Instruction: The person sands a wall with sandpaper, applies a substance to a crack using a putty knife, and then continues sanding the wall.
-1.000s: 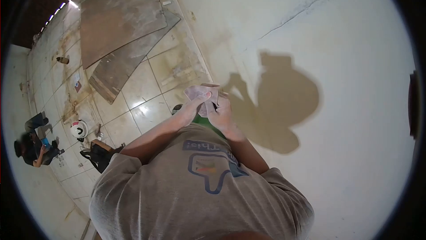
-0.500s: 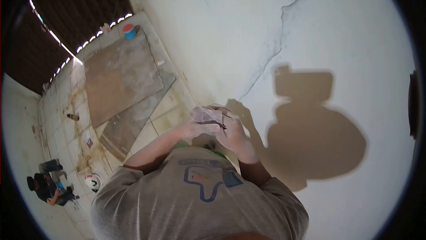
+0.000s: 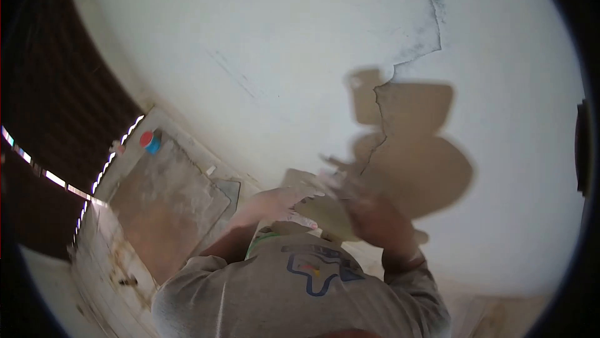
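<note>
My left hand (image 3: 289, 205), dusted with pale powder, is in front of my chest. Its thumb and fingers are spread, and nothing shows in its grasp. To the right, my right hand (image 3: 374, 216) is raised close to the white wall (image 3: 250, 44), its fingers smeared by motion. A pale blur lies at its fingertips; whether it is dusty fingers or something held, I cannot make out. A dark, jagged crack (image 3: 395, 66) runs down the wall above my hands. The shadow (image 3: 419, 172) of my head and headgear falls across the crack's lower part.
On the floor at left lies a large stained board (image 3: 159, 203). A blue tub with a red lid (image 3: 150, 142) stands at the board's far end. Behind it is a dark corrugated shutter (image 3: 50, 88) with light at its edge. A dark object (image 3: 582, 147) sits at the right edge.
My hands were together before my chest and are now apart, the right one moved rightward. The view has swung toward the wall, and a crouching person at lower left is out of sight.
</note>
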